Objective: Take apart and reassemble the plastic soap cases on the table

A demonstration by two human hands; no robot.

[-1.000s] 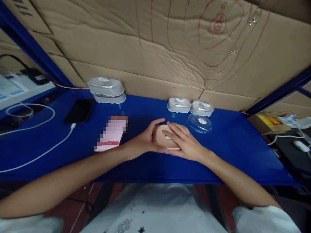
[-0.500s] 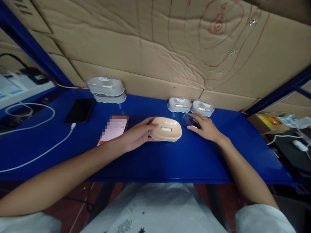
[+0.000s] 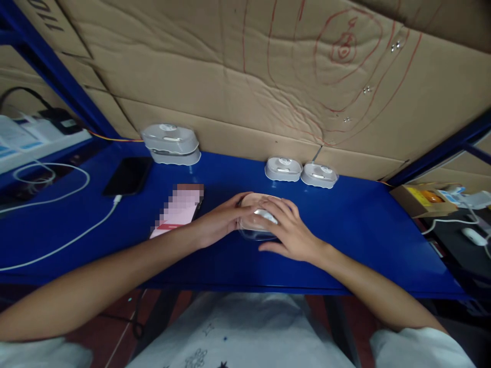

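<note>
Clear plastic lid [image 3: 254, 235] has moved: half a second ago under the right hand, off to the dish's right; now over the peach oval dish [image 3: 263, 196], front-centre on the glossy blue table [image 3: 238, 268]. Left hand [image 3: 220, 223] pinches the dish's left end. Right hand [image 3: 297, 232] spread across the lid, fingers part-hiding its white sticker [image 3: 267, 215]; seating not visible. Behind: two grey lidded oval boxes [image 3: 283, 169], creased cardboard [image 3: 172, 61]. Pink-screen phone [image 3: 182, 207] beside left forearm.
</note>
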